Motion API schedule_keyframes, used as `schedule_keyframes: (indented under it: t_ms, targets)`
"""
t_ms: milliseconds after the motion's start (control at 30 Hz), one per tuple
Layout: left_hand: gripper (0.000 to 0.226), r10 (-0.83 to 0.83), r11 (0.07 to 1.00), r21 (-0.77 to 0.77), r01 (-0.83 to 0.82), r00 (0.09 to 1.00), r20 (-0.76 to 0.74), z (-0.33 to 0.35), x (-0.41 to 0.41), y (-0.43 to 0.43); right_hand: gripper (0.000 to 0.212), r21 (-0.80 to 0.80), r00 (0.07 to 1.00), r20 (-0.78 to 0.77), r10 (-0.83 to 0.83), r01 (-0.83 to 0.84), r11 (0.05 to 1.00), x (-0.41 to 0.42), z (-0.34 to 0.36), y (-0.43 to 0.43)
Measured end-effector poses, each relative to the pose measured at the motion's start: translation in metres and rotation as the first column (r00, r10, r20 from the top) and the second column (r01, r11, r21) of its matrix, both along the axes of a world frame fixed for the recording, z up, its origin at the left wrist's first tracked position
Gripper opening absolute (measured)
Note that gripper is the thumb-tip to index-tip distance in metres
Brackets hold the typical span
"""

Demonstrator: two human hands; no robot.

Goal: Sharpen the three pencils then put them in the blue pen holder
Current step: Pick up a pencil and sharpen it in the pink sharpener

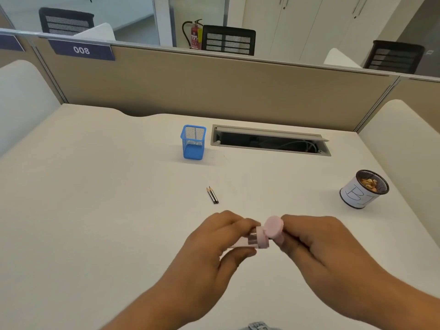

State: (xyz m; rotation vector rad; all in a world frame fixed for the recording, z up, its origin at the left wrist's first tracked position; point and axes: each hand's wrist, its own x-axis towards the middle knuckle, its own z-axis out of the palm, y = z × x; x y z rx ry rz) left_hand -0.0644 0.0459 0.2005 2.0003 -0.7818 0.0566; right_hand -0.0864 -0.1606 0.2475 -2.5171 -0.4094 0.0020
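Note:
Two short dark pencils [212, 194] lie side by side on the white desk [107, 198], tips pointing away from me. The blue mesh pen holder [193, 142] stands upright farther back, with nothing showing inside. Low in the middle, my left hand [209, 244] grips the clear and pink body of a sharpener [94, 239]. My right hand [316, 244] pinches its round pink cap [273, 226], which sits tilted against the body's end. A third pencil is not visible; my fingers hide what lies between them.
A black mesh cup [364, 189] wrapped in white paper holds pencil shavings at the right. An open cable tray [270, 141] is cut into the desk beside the pen holder. A beige partition [214, 84] closes off the back.

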Motion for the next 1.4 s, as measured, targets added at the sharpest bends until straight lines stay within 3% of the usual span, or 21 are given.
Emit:
schedule_keyframes:
  t_ms: [33, 100, 167, 200, 267, 300, 367, 500, 633, 767, 833, 867, 900, 967, 1000, 1067, 1100, 1167, 1233, 1300, 1400]
  targets:
    - [0.027, 0.013, 0.999, 0.040, -0.015, 0.999, 0.045, -0.004, -0.002, -0.001, 0.051, 0.138, 0.977, -0.198, -0.083, 0.112, 0.984, 0.000, -0.001, 0.002]
    - [0.028, 0.015, 0.995, 0.099, -0.024, 0.996, 0.091, -0.011, -0.003, -0.002, 0.051, 0.299, 0.811, -0.576, -0.099, 0.322, 0.898, 0.004, -0.002, 0.001]
    - [0.026, 0.001, 0.996, 0.089, -0.003, 1.000, 0.025, -0.014, -0.001, -0.001, 0.050, 0.296, 0.753, -0.654, -0.071, 0.341, 0.892, 0.007, -0.001, 0.001]
    - [0.026, -0.008, 0.998, 0.069, 0.009, 1.000, -0.026, -0.014, 0.001, 0.001, 0.051, 0.254, 0.801, -0.595, -0.068, 0.267, 0.930, 0.008, -0.003, 0.000]
    - [0.024, -0.016, 0.999, 0.037, 0.020, 0.995, -0.099, -0.013, 0.003, 0.003, 0.041, 0.048, 0.955, -0.295, -0.015, 0.031, 0.998, 0.007, -0.005, -0.003]
    - [0.023, -0.015, 1.000, 0.025, 0.018, 0.993, -0.113, -0.012, 0.004, 0.003, 0.030, -0.105, 0.992, -0.113, 0.057, -0.069, 0.992, 0.006, -0.005, -0.006]
    - [0.023, -0.013, 1.000, 0.001, 0.014, 0.989, -0.144, -0.010, 0.004, 0.002, 0.016, -0.354, 0.973, 0.125, 0.196, -0.141, 0.924, 0.006, -0.003, -0.009]
    - [0.024, -0.021, 0.995, -0.100, 0.000, 0.976, -0.216, -0.006, 0.002, 0.001, 0.031, -0.461, 0.898, 0.296, 0.326, -0.164, 0.872, 0.012, -0.007, -0.013]
    - [0.025, -0.034, 0.990, -0.138, 0.003, 0.975, -0.222, -0.002, 0.001, 0.001, 0.029, -0.450, 0.876, 0.349, 0.332, -0.154, 0.880, 0.014, -0.003, -0.013]
    - [0.025, 0.023, 0.995, -0.098, -0.031, 0.997, -0.078, -0.003, 0.001, -0.001, 0.019, -0.124, 0.958, 0.206, 0.199, -0.176, 0.977, 0.010, -0.001, -0.001]
    - [0.026, 0.055, 0.995, -0.082, -0.055, 0.998, -0.007, -0.006, 0.002, -0.002, 0.038, -0.017, 0.991, 0.082, 0.105, -0.104, 0.994, 0.010, 0.001, 0.005]
    - [0.026, 0.066, 0.996, -0.055, -0.064, 0.997, 0.043, -0.008, 0.002, -0.003, 0.041, 0.051, 0.997, -0.064, 0.036, -0.033, 0.998, 0.011, -0.001, 0.004]
    - [0.026, 0.070, 0.998, -0.013, -0.069, 0.991, 0.111, -0.009, 0.002, -0.003, 0.038, 0.154, 0.955, -0.293, -0.045, 0.094, 0.984, 0.011, -0.001, 0.002]
    - [0.029, 0.033, 0.996, 0.071, -0.051, 0.973, 0.230, -0.012, 0.001, -0.004, 0.035, 0.314, 0.693, -0.720, -0.027, 0.360, 0.878, 0.011, 0.001, 0.000]
    - [0.030, 0.009, 0.996, 0.088, -0.030, 0.971, 0.238, -0.015, 0.001, -0.003, 0.032, 0.346, 0.597, -0.802, 0.025, 0.431, 0.833, 0.011, 0.003, 0.000]
    - [0.029, -0.003, 0.999, 0.054, -0.006, 0.988, 0.156, -0.018, 0.003, -0.001, 0.033, 0.371, 0.555, -0.829, 0.071, 0.450, 0.813, 0.012, 0.002, 0.002]
    - [0.028, 0.002, 1.000, 0.026, -0.005, 0.995, 0.096, -0.019, 0.004, 0.001, 0.039, 0.362, 0.601, -0.797, 0.061, 0.393, 0.845, 0.012, 0.001, 0.003]
    - [0.028, 0.014, 1.000, -0.017, -0.014, 1.000, 0.002, -0.019, 0.006, 0.002, 0.048, 0.295, 0.786, -0.618, 0.009, 0.221, 0.930, 0.012, 0.000, 0.002]
    - [0.027, 0.036, 0.998, -0.051, -0.038, 0.999, -0.039, -0.016, 0.008, 0.003, 0.035, 0.078, 0.967, -0.250, 0.054, -0.036, 0.996, 0.012, 0.000, -0.006]
    - [0.026, 0.054, 0.996, -0.073, -0.058, 0.997, -0.056, -0.013, 0.009, 0.003, 0.018, -0.283, 0.973, 0.084, 0.214, -0.183, 0.942, 0.014, 0.001, -0.013]
    - [0.026, 0.046, 0.994, -0.099, -0.054, 0.995, -0.083, -0.011, 0.008, 0.002, 0.021, -0.480, 0.925, 0.221, 0.308, -0.172, 0.860, 0.016, -0.003, -0.013]
